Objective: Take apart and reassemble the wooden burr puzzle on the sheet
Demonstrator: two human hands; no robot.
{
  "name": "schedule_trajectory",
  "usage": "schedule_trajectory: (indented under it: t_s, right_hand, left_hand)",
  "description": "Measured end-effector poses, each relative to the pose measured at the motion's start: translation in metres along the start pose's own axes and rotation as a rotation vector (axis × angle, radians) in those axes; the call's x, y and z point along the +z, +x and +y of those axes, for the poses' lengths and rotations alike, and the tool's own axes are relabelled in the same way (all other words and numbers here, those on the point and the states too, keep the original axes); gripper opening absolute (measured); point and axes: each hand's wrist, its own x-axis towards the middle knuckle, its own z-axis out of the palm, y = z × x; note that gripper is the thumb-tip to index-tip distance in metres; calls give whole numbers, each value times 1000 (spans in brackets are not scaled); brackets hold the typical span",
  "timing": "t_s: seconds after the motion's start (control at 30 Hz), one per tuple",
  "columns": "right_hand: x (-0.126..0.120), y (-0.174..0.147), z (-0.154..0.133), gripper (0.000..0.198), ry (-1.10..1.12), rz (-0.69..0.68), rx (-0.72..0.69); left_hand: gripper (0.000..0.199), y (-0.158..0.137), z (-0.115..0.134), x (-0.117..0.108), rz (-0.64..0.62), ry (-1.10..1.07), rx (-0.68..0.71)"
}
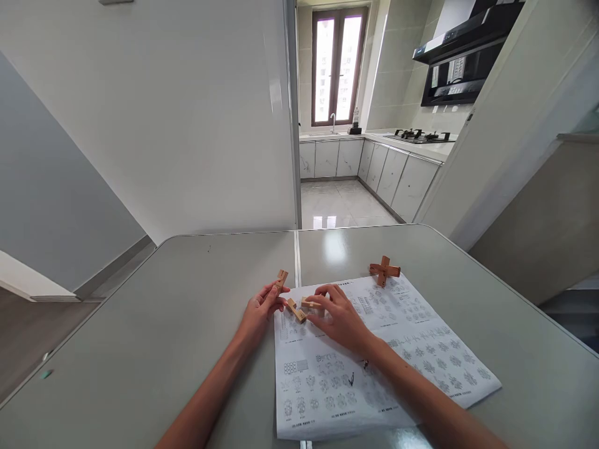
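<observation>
My left hand (262,308) pinches a notched wooden puzzle piece (281,280) that points up and away above the sheet's left edge. Just right of those fingers, a second notched wooden piece (296,310) lies at a slant on the printed instruction sheet (318,405). My right hand (341,315) is bent over the sheet, thumb and forefinger curled about a third wooden piece (311,303); the fingers partly cover it. Beyond the right hand, a cross-shaped assembly of darker wooden pieces (384,270) rests at the sheet's far edge.
The sheet, covered in small diagrams, lies on a grey table (210,349) with a seam down its middle. A small green bit (45,374) is near the left edge. Past the table, a doorway opens on a kitchen with a gas hob (421,135).
</observation>
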Motion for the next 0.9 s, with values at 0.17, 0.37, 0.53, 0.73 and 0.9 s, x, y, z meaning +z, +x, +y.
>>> schedule_trajectory:
  t_s: [0.17,0.37,0.53,0.73,0.9]
  right_hand:
    - [7,-2,-12,30,-68,-73,-67]
    - [12,-2,-8,27,-60,-6,-15]
    - [6,0,9,48,-61,-8,127]
    - [0,0,18,18,-75,-60,171]
    - [5,-1,-1,35,-29,-14,27]
  left_hand:
    - [57,-11,15,13,-55,166,27]
    - [50,-15,18,22,-21,161,89]
    - [47,-13,17,18,74,184,108]
    - [47,-12,17,18,73,179,103]
    - [49,-11,14,18,104,186,108]
